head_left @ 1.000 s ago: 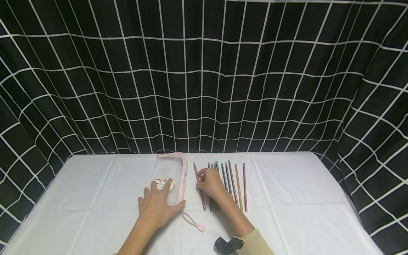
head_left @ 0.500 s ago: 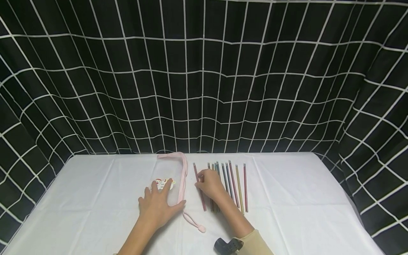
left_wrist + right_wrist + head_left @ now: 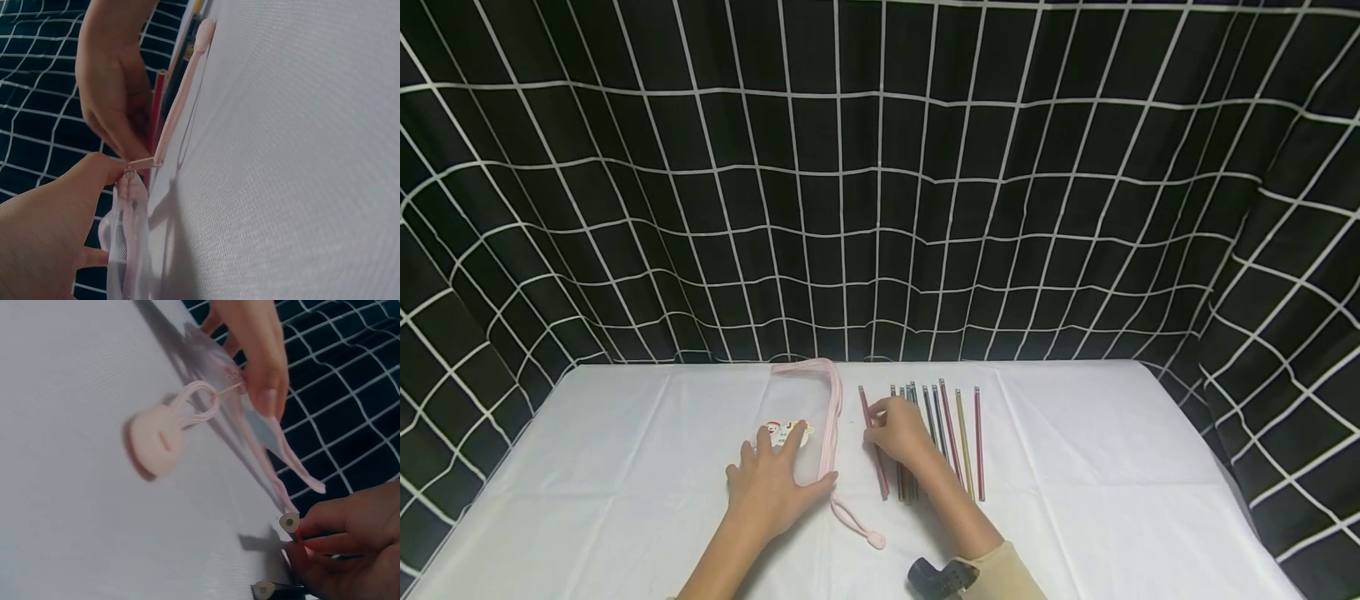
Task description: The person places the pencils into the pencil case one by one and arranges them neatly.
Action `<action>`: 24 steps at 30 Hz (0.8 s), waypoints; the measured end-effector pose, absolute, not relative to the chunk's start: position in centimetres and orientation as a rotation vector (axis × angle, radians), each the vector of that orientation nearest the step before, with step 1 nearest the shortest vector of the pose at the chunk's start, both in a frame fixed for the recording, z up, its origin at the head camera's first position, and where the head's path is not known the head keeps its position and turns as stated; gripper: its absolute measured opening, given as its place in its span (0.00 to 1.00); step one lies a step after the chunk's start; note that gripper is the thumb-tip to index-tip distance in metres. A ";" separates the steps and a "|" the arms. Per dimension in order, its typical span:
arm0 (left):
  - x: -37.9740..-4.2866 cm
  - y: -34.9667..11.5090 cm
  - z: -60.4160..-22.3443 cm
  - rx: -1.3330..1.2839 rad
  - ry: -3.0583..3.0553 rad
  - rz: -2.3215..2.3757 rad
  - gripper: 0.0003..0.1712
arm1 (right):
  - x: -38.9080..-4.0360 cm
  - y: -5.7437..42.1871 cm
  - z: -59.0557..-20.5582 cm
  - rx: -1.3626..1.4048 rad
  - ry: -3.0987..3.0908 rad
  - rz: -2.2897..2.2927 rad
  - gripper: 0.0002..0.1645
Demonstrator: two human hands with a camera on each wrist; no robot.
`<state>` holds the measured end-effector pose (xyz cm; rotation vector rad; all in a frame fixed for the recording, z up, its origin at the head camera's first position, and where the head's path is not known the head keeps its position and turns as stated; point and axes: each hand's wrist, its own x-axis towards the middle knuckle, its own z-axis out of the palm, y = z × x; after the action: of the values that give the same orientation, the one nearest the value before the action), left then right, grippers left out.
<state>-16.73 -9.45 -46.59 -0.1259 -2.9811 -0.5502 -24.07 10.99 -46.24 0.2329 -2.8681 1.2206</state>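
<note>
A clear zip pencil pouch (image 3: 830, 421) with pink zip trim and a small cartoon print lies left of centre. My left hand (image 3: 767, 490) rests spread on it, its thumb at the zip's near end. From there a pink pull cord (image 3: 856, 523) trails onto the cloth; the left wrist view shows the cord (image 3: 175, 112) beside the thumb. Just right of the pouch, my right hand (image 3: 901, 429) pinches a red pencil (image 3: 880, 477) between thumb and fingers. Seen from the right wrist, the pencil's round end (image 3: 289, 522) sticks out past the fingertips.
Several more pencils lie roughly side by side under and right of the right forearm, among them a gold pencil (image 3: 963, 437) and a red one at the far right. A white cloth (image 3: 1097, 467) covers the table. Behind hangs a black curtain (image 3: 895, 200) with white grid lines.
The right hand and its red pencil have shifted very slightly to the right. My left hand keeps its place on the pouch.
</note>
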 end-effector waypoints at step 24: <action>-16.8 -8.9 -46.6 -0.108 -2.993 -0.606 0.45 | -24.2 12.1 -45.4 0.183 -2.720 1.624 0.23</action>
<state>-16.76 -8.89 -46.58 -0.1079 -2.9935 -0.6057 -24.15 12.05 -45.43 0.1828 -2.7198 1.6238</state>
